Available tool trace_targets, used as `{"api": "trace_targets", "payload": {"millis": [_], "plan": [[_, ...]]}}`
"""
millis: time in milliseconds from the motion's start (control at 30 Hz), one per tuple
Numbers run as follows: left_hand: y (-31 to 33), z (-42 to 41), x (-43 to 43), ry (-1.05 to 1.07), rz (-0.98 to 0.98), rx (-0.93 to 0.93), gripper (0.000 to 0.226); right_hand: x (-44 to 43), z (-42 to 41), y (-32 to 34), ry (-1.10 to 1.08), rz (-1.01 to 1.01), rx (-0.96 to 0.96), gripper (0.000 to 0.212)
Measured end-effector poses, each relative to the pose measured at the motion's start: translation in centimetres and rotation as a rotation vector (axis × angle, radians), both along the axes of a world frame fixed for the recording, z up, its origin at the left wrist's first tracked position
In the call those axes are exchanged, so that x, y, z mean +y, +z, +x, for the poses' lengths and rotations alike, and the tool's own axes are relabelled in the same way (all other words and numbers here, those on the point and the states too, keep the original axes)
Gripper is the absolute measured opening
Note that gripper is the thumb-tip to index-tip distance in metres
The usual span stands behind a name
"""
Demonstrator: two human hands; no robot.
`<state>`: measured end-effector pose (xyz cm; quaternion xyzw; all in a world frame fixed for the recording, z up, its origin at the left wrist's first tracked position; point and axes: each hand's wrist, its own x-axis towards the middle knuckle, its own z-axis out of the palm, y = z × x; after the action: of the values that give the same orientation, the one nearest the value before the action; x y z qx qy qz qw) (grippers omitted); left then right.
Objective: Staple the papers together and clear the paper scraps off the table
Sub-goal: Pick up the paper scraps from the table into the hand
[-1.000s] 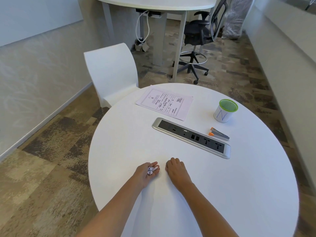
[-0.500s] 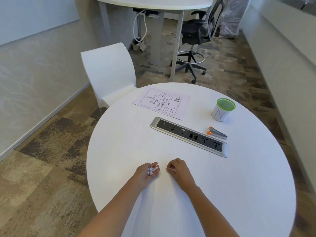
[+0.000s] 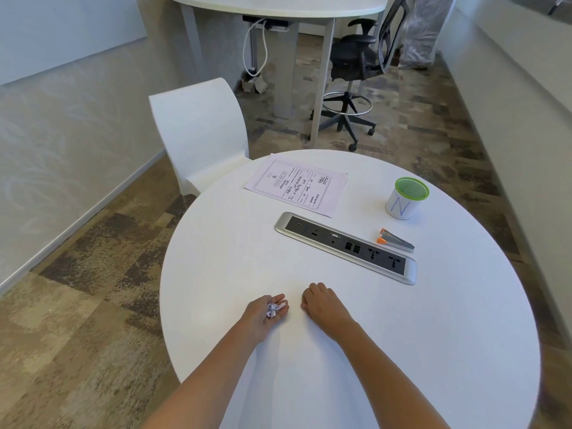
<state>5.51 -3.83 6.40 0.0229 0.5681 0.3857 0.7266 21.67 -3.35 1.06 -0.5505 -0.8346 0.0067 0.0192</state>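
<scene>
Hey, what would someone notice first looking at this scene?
Two bare arms reach across a round white table; the left hand cups crumpled paper scraps, the right hand rests knuckles-up beside it. Farther off lie the printed papers, a green-rimmed cup and an orange-tipped stapler.

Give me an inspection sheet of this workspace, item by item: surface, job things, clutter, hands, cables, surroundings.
Surface: round white table, with a built-in silver power strip panel.
Job's things: printed white papers at the far edge; grey and orange stapler beyond the panel; crumpled paper scraps in the left hand.
Clutter: green-rimmed white cup marked N.
Hands: left hand palm up, cupping the scraps; right hand palm down, fingers curled on the table.
Cables: white cable hanging under the far table.
Surroundings: white moulded chair, black office stool, patterned carpet.
</scene>
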Motion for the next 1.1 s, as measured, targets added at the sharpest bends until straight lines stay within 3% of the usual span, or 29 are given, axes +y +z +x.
{"api": "trace_targets", "payload": {"millis": [100, 133, 233, 367, 500, 733, 967, 1100], "plan": [[0.1, 0.1, 0.0, -0.004, -0.001, -0.001, 0.034, -0.3, -0.4, 0.5, -0.037, -0.049, 0.053, 0.019], [0.1, 0.0, 0.0, -0.006, -0.001, -0.002, 0.034, -0.2, -0.4, 0.6, -0.064, -0.087, 0.131, 0.014], [0.0, -0.1, 0.1, -0.008, -0.003, -0.005, 0.034, -0.3, -0.2, 0.7, -0.280, -0.183, 0.477, 0.031], [-0.2, -0.2, 0.2, -0.001, -0.004, -0.015, 0.035, -1.2, 0.8, 0.6, -0.401, -0.166, 0.645, 0.015], [-0.3, 0.0, 0.1, 0.007, 0.009, -0.027, 0.036, -2.0, 1.2, 0.4, -0.340, -0.132, 0.626, 0.017], [-0.6, 0.1, 0.1, 0.004, 0.016, -0.034, 0.035, -3.5, 1.0, -0.2, -0.104, -0.044, 0.408, 0.023], [-0.7, 0.0, -0.2, 0.000, 0.010, -0.021, 0.034, -2.8, -0.2, 0.2, -0.237, -0.045, 0.507, 0.009], [-0.6, 0.0, -0.4, -0.002, 0.007, -0.018, 0.031, -1.8, -0.8, 0.5, -0.254, -0.088, 0.451, 0.009]]}}
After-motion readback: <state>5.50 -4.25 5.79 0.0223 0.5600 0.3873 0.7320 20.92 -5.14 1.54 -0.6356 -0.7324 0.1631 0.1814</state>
